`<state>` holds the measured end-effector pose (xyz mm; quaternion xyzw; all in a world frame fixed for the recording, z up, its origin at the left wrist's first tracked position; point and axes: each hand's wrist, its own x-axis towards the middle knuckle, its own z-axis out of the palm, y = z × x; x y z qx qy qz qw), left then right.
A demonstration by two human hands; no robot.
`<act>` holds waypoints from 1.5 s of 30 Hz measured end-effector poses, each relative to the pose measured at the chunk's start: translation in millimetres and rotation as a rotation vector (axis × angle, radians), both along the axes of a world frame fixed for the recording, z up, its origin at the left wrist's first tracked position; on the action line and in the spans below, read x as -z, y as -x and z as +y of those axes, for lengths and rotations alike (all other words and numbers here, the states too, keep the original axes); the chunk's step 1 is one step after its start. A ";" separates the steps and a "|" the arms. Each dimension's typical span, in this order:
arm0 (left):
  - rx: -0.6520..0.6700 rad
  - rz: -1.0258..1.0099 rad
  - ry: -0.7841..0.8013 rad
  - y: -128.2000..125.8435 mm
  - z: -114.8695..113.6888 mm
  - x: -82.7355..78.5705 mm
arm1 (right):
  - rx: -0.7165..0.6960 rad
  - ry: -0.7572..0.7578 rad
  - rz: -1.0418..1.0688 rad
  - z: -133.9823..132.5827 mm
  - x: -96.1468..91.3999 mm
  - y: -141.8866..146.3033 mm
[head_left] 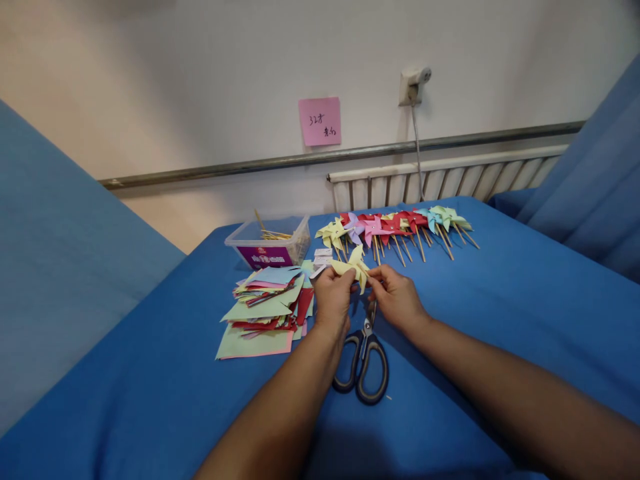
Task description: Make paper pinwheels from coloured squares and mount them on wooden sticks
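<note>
Both my hands hold a yellow paper pinwheel (353, 266) above the blue cloth. My left hand (331, 298) pinches its left side and my right hand (397, 295) pinches its right side near the centre. Grey-handled scissors (364, 357) lie shut on the cloth just below my hands. A stack of coloured paper squares (267, 309) lies to the left of my left hand. Behind my hands a row of finished pinwheels on wooden sticks (395, 230) lies across the cloth.
A clear plastic box with wooden sticks (270, 243) stands at the back left. The blue-covered table (500, 313) ends at a wall with a radiator (450, 179), a pink note (320, 121) and a socket with a cable (413, 83). Blue fabric rises on both sides.
</note>
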<state>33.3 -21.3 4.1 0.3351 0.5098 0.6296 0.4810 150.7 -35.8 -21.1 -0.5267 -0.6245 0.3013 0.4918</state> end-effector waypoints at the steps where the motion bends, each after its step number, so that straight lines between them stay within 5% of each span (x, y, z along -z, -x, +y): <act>1: 0.001 0.002 -0.001 0.1 0.2 0.5 | 0.007 0.000 -0.007 0.4 0.4 -0.1; 13: 0.033 0.042 -0.022 -1.0 -5.0 -7.1 | 0.008 0.014 0.086 6.9 5.5 0.3; 18: 0.083 0.009 -0.062 -0.7 -7.1 -9.0 | -0.020 0.175 0.512 11.2 -0.6 4.4; 25: -0.076 0.017 -0.095 6.2 0.8 -2.7 | -0.245 0.336 1.022 7.8 -13.1 3.9; 31: 0.156 -0.115 -0.084 4.1 0.2 1.7 | -0.361 0.371 1.041 4.2 -10.1 4.8; 45: 0.327 -0.166 -0.086 -0.2 -11.4 -9.1 | -0.485 0.422 0.964 3.8 0.0 9.0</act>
